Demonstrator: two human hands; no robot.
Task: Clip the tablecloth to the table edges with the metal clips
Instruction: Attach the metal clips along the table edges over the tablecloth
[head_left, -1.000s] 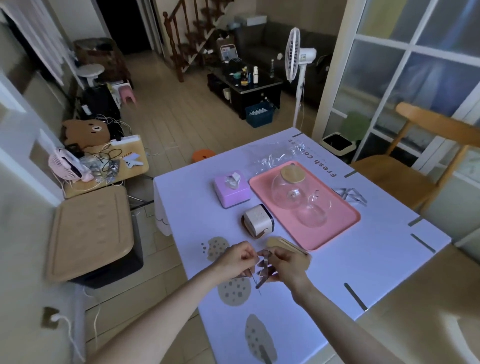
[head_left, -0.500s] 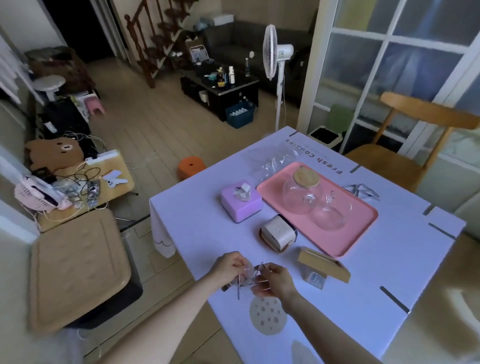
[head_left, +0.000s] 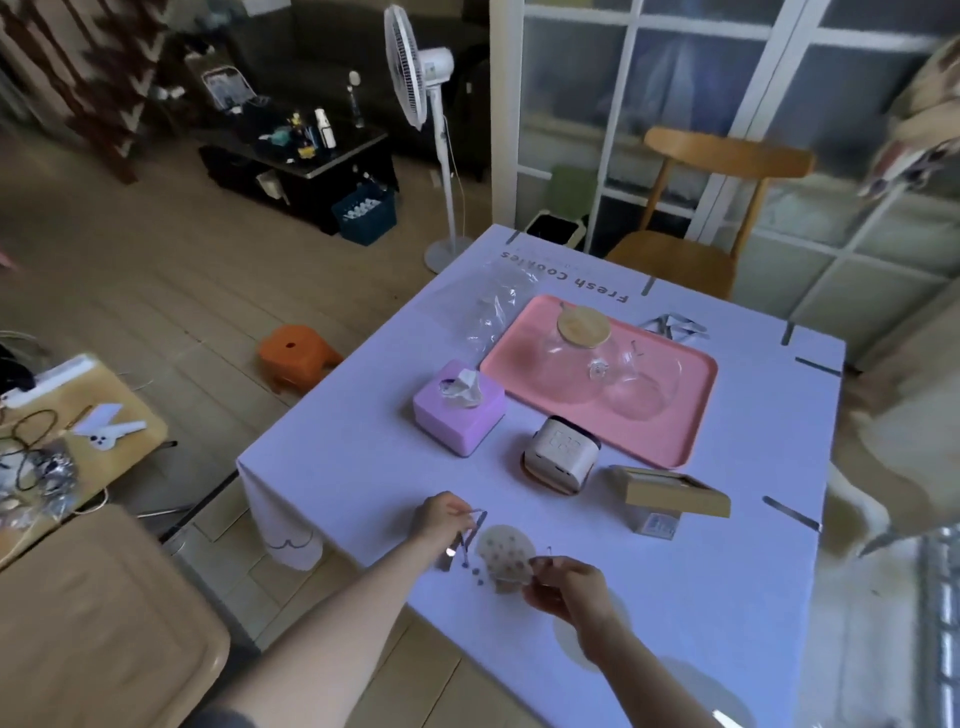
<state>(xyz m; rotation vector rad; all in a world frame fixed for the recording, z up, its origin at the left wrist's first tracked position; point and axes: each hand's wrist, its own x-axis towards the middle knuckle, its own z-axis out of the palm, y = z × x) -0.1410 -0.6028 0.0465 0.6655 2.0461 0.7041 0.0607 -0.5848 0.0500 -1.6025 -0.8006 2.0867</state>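
under left grip (head_left: 443, 521) hang metal clips (head_left: 461, 543)

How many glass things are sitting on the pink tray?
2. A glass jar with a wooden lid sits toward the pink tray's far side; a lidless glass bowl sits just right of it, nearer the camera. Nothing seems hidden.

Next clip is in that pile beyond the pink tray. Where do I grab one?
Probably pinch an outer leg of the spare clips, from above, on the side away from the pink tray: they lie flat on the tablecloth, overlapping, ends splayed rightward, and the tray's rim crowds the near side.
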